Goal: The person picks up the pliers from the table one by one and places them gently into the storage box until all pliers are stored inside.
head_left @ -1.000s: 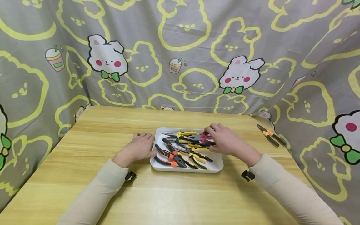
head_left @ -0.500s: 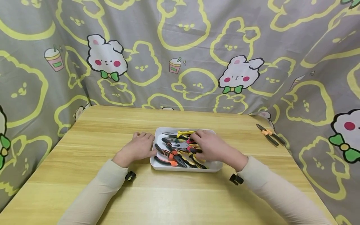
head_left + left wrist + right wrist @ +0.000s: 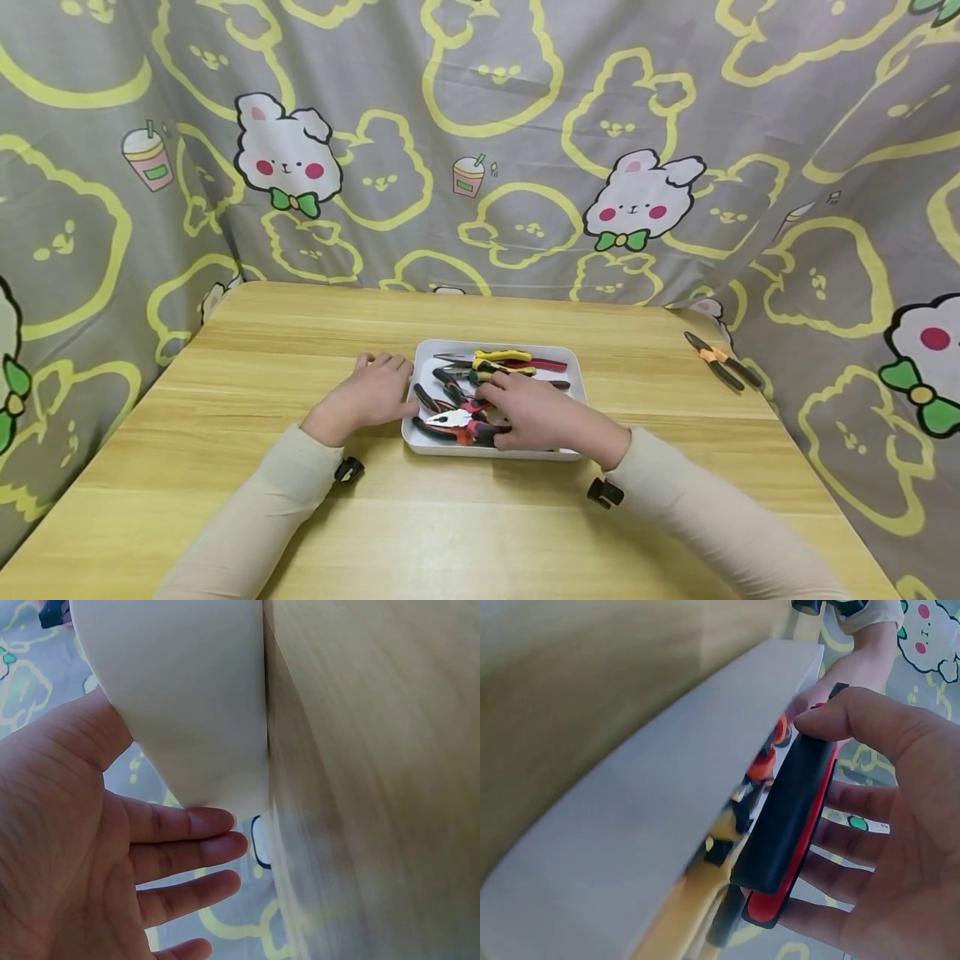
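My right hand (image 3: 536, 410) grips pliers with red and black handles (image 3: 787, 817) low over the white tray (image 3: 426, 367). Their silver nose (image 3: 448, 419) points left, above orange-and-black pliers. In the right wrist view the thumb lies along one handle and the fingers are round the other side. My left hand (image 3: 367, 393) rests against the tray's left end. Seen from the left wrist, its fingers are fairly straight, with the index fingertip touching the tray wall (image 3: 180, 697). Yellow-handled pliers (image 3: 510, 356) and several others lie jumbled in the tray, partly hidden by my right hand.
Pliers with orange and black handles (image 3: 711, 357) lie alone near the right edge of the wooden table (image 3: 480, 525). A grey curtain (image 3: 517, 250) with yellow outlines and cartoon rabbits hangs behind the table and along both sides.
My right hand has moved left and toward me across the tray, bringing the red-and-black pliers from the back right to the front left. My left hand has stayed put.
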Demonstrator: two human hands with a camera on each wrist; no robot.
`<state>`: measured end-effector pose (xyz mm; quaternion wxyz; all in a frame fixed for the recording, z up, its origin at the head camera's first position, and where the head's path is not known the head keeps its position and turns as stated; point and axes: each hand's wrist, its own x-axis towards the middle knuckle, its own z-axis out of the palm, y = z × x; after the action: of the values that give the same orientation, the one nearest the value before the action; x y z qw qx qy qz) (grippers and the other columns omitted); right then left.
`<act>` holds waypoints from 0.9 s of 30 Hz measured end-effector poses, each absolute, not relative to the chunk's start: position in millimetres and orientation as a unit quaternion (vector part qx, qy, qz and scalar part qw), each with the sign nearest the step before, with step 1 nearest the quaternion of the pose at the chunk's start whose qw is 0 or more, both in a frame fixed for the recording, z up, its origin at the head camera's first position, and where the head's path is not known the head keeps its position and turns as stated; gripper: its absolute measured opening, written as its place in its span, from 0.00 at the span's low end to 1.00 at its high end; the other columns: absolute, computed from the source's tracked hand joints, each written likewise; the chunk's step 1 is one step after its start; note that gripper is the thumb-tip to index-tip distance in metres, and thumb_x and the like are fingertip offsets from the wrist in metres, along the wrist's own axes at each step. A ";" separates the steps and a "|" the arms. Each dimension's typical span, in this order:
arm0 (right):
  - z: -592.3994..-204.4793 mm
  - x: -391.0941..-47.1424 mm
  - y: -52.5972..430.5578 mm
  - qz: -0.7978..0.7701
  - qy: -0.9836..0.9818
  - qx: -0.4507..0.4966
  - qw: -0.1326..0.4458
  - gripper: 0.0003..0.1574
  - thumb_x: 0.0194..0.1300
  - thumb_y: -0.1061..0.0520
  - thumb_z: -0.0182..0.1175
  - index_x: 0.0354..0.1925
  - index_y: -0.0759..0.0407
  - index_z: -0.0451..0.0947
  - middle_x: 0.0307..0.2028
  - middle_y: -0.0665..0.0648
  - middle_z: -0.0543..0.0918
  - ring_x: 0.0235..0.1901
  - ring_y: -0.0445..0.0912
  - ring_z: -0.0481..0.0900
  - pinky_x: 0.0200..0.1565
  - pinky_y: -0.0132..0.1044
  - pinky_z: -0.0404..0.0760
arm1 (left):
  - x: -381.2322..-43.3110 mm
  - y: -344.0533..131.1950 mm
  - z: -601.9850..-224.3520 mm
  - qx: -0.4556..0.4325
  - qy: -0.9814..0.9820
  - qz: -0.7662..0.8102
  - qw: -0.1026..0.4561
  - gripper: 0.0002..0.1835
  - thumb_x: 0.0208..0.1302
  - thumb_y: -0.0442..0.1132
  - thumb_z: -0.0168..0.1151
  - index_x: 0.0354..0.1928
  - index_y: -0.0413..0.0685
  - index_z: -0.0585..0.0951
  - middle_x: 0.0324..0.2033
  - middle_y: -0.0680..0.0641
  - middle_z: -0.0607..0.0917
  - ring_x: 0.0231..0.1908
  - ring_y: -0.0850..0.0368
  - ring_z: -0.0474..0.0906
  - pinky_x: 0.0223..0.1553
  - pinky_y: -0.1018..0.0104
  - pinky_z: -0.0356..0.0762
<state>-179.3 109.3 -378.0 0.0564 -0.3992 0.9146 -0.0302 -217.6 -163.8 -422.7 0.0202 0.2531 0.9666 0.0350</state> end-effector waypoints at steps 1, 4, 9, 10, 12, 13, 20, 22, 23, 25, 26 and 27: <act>-378.3 -178.6 107.6 -0.031 0.913 -0.402 0.061 0.35 0.55 0.47 0.68 0.60 0.53 0.73 0.48 0.53 0.75 0.43 0.46 0.75 0.43 0.42 0.78 | -217.6 -163.7 -422.6 0.253 0.967 0.035 0.020 0.31 0.58 0.57 0.56 0.55 0.39 0.76 0.55 0.41 0.77 0.57 0.41 0.69 0.57 0.40 0.57; -380.3 -178.8 104.9 -0.027 0.908 -0.413 0.064 0.35 0.55 0.46 0.68 0.60 0.52 0.74 0.47 0.52 0.75 0.42 0.45 0.74 0.44 0.41 0.77 | -217.7 -163.1 -422.5 0.255 0.966 0.035 0.019 0.31 0.58 0.57 0.56 0.54 0.39 0.76 0.54 0.41 0.77 0.57 0.41 0.70 0.57 0.40 0.58; -383.9 -185.1 104.0 -0.030 0.897 -0.437 0.062 0.35 0.56 0.47 0.68 0.61 0.53 0.74 0.43 0.50 0.73 0.35 0.42 0.71 0.41 0.37 0.75 | -217.6 -163.1 -422.7 0.255 0.966 0.036 0.017 0.31 0.58 0.57 0.55 0.55 0.38 0.75 0.55 0.41 0.77 0.57 0.41 0.70 0.57 0.40 0.58; -384.5 -186.5 103.8 -0.032 0.895 -0.441 0.062 0.35 0.56 0.47 0.68 0.61 0.52 0.75 0.43 0.49 0.73 0.34 0.41 0.70 0.41 0.36 0.74 | -217.5 -163.3 -422.9 0.254 0.966 0.037 0.015 0.31 0.58 0.56 0.56 0.54 0.38 0.76 0.55 0.41 0.77 0.57 0.41 0.70 0.57 0.40 0.58; -385.6 -188.8 102.9 -0.038 0.890 -0.450 0.066 0.34 0.57 0.47 0.68 0.61 0.52 0.75 0.42 0.49 0.73 0.32 0.41 0.69 0.39 0.35 0.73 | -217.5 -163.8 -423.7 0.255 0.966 0.036 0.009 0.30 0.58 0.56 0.56 0.53 0.39 0.76 0.54 0.41 0.77 0.56 0.41 0.70 0.57 0.40 0.58; -386.4 -190.0 102.7 -0.040 0.888 -0.454 0.067 0.34 0.57 0.47 0.68 0.61 0.52 0.75 0.42 0.49 0.73 0.31 0.41 0.69 0.38 0.35 0.72 | -217.6 -163.8 -424.2 0.255 0.966 0.036 0.007 0.30 0.58 0.56 0.56 0.53 0.39 0.76 0.53 0.42 0.77 0.56 0.41 0.70 0.56 0.40 0.59; -389.3 -193.4 101.2 -0.038 0.877 -0.474 0.069 0.34 0.54 0.50 0.71 0.60 0.51 0.77 0.40 0.48 0.73 0.31 0.39 0.68 0.39 0.33 0.71 | -216.8 -163.3 -426.0 0.256 0.966 0.035 0.005 0.30 0.58 0.57 0.56 0.52 0.39 0.76 0.52 0.42 0.78 0.55 0.42 0.71 0.55 0.39 0.59; -389.1 -193.6 101.4 -0.038 0.875 -0.477 0.072 0.35 0.54 0.51 0.71 0.61 0.52 0.76 0.41 0.49 0.74 0.32 0.39 0.68 0.41 0.33 0.72 | -216.1 -163.2 -424.9 0.256 0.966 0.035 0.005 0.30 0.58 0.57 0.56 0.52 0.38 0.76 0.52 0.42 0.78 0.55 0.42 0.71 0.55 0.39 0.59; -388.8 -193.6 101.7 -0.037 0.875 -0.478 0.075 0.35 0.54 0.51 0.71 0.61 0.52 0.76 0.42 0.49 0.74 0.33 0.39 0.68 0.42 0.34 0.72 | -215.9 -163.1 -424.4 0.255 0.966 0.035 0.006 0.30 0.58 0.56 0.56 0.52 0.38 0.76 0.53 0.42 0.78 0.55 0.42 0.71 0.55 0.39 0.59; -386.6 -192.8 102.7 -0.034 0.873 -0.479 0.085 0.36 0.56 0.51 0.71 0.63 0.53 0.75 0.45 0.50 0.75 0.36 0.40 0.69 0.46 0.35 0.73 | -215.5 -163.1 -423.7 0.255 0.966 0.035 0.005 0.30 0.58 0.56 0.56 0.52 0.38 0.76 0.53 0.42 0.78 0.55 0.42 0.71 0.55 0.39 0.59; -385.6 -192.9 103.4 -0.033 0.872 -0.479 0.092 0.37 0.57 0.51 0.71 0.64 0.53 0.74 0.47 0.50 0.75 0.38 0.40 0.69 0.48 0.35 0.73 | -215.5 -163.2 -423.6 0.255 0.966 0.036 0.005 0.30 0.58 0.56 0.56 0.53 0.38 0.76 0.53 0.41 0.78 0.55 0.42 0.71 0.56 0.39 0.59; -384.7 -193.1 104.3 -0.032 0.871 -0.480 0.098 0.37 0.57 0.51 0.71 0.65 0.53 0.73 0.48 0.50 0.75 0.39 0.40 0.69 0.49 0.35 0.73 | -215.6 -163.3 -423.6 0.255 0.966 0.036 0.005 0.30 0.58 0.57 0.56 0.53 0.38 0.76 0.53 0.42 0.78 0.55 0.42 0.71 0.56 0.39 0.59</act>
<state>-193.1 104.3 -384.7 0.0983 -0.4800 0.8711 -0.0324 -215.6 -163.3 -423.6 0.0049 0.2550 0.9662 0.0360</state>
